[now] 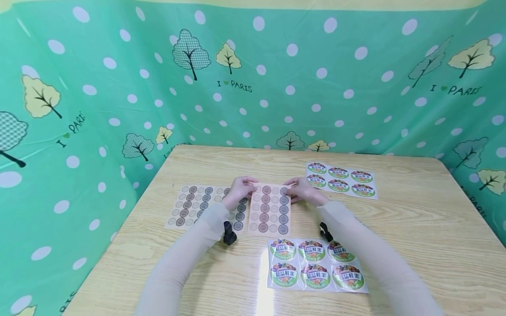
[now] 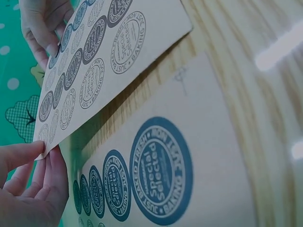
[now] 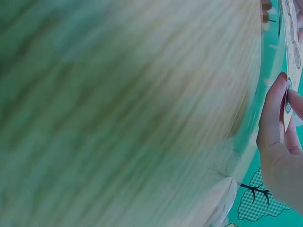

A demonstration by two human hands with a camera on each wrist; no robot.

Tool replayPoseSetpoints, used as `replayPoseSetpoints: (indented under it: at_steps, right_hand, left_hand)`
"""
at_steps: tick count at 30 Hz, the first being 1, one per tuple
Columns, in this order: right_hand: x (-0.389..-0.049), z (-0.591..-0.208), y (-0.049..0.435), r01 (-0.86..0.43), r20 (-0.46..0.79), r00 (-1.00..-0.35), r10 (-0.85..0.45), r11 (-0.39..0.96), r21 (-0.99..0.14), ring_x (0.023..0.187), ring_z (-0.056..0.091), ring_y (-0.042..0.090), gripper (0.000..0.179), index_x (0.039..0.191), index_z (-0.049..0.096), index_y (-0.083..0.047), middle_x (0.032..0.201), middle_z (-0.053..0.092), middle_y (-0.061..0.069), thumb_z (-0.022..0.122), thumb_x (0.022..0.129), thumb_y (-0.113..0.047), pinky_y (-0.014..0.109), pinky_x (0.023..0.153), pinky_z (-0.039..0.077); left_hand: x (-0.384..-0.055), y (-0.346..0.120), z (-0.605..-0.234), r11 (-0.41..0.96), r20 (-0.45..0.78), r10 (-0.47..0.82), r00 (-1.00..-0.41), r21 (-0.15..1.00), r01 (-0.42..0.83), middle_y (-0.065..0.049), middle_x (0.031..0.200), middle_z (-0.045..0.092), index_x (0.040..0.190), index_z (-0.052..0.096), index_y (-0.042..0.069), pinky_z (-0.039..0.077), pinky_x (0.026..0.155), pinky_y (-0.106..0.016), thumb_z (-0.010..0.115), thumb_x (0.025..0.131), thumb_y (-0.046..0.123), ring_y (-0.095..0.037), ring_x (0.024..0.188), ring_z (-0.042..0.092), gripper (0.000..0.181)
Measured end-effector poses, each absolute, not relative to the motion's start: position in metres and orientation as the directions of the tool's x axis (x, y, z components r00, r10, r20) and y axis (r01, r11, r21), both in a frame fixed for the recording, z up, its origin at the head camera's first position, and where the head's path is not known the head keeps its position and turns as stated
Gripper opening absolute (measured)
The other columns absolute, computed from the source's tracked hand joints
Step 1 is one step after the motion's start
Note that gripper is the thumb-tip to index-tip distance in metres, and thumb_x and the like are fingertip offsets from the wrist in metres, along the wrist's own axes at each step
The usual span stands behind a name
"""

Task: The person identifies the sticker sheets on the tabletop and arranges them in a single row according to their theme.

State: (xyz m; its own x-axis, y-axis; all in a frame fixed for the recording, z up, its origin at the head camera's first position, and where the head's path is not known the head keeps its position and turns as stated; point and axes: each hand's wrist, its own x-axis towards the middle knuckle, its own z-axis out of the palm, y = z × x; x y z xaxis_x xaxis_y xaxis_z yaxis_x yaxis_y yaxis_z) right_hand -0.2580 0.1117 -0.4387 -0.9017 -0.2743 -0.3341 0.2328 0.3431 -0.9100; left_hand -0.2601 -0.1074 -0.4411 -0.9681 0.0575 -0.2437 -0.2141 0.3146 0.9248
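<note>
A kraft-brown sheet of round stickers [image 1: 270,211] is held up by its two far corners. My left hand [image 1: 240,189] pinches the left corner between thumb and fingers, plain in the left wrist view, where the printed side of the sheet [image 2: 90,59] slants above the table. At the opposite corner my right hand [image 1: 303,192] pinches the edge, thumb on the printed face; the right wrist view has this hand [image 3: 279,151] at its right margin. Beneath and left of the held sheet lie matching brown sticker sheets [image 1: 186,206], printed with pale and dark circles.
A glossy sheet of fruit-label stickers [image 1: 316,264] lies near the front, partly under my right forearm. Another fruit-label sheet [image 1: 343,178] lies at the back right. The wooden table [image 1: 415,210] meets a green dotted curtain [image 1: 316,87] behind and at the left.
</note>
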Motion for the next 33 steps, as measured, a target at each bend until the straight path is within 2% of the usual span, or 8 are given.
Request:
replayPoseSetpoints:
  at_steps: [9,20,33]
  right_hand:
    - [-0.261,-0.442,0.107,0.22,-0.332,-0.907,-0.26,0.382,-0.898,0.059,0.06,0.015,0.032,0.112,0.049,0.007,0.077,0.06,0.013,0.058,0.082,-0.001,0.033,0.063,0.055]
    - [-0.26,-0.443,0.102,0.196,-0.321,-0.919,-0.23,0.439,-0.877,0.058,0.058,0.015,0.03,0.107,0.051,0.005,0.075,0.058,0.012,0.06,0.079,0.001,0.03,0.059,0.054]
    - [-0.26,-0.442,0.098,0.077,-0.245,-0.943,-0.226,0.567,-0.82,0.051,0.054,0.013,0.027,0.101,0.056,0.003,0.069,0.049,0.007,0.064,0.076,-0.001,0.025,0.049,0.052]
  left_hand:
    - [-0.263,-0.109,-0.445,0.365,-0.208,0.025,-0.978,0.912,-0.185,-0.004,0.071,0.055,0.099,0.064,0.002,0.049,0.05,-0.019,0.06,0.078,-0.003,-0.01,0.053,0.053,0.022]
    - [-0.264,-0.109,-0.446,0.43,-0.173,0.021,-0.985,0.891,-0.148,-0.01,0.078,0.058,0.095,0.064,-0.001,0.052,0.053,-0.022,0.062,0.075,-0.007,-0.012,0.057,0.053,0.021]
    - [-0.267,-0.11,-0.451,0.488,-0.13,0.012,-0.991,0.866,-0.108,-0.006,0.072,0.056,0.091,0.066,0.0,0.05,0.052,-0.02,0.064,0.072,-0.007,-0.011,0.055,0.052,0.02]
